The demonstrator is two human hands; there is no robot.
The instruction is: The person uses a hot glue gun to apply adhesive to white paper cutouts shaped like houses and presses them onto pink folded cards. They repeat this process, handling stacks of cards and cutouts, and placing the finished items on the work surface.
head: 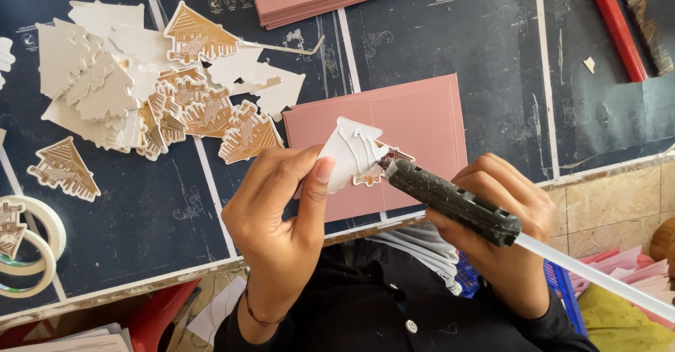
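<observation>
We judge the gluing partly done — wavy lines of clear glue already cross the white back of the house-shaped cutout, while the pink card beneath it lies bare. Our left hand pinches the cutout at its left edge, raised just above the card's near edge. Our right hand is closed round the dark glue gun — its nozzle touching the cutout's right side.
</observation>
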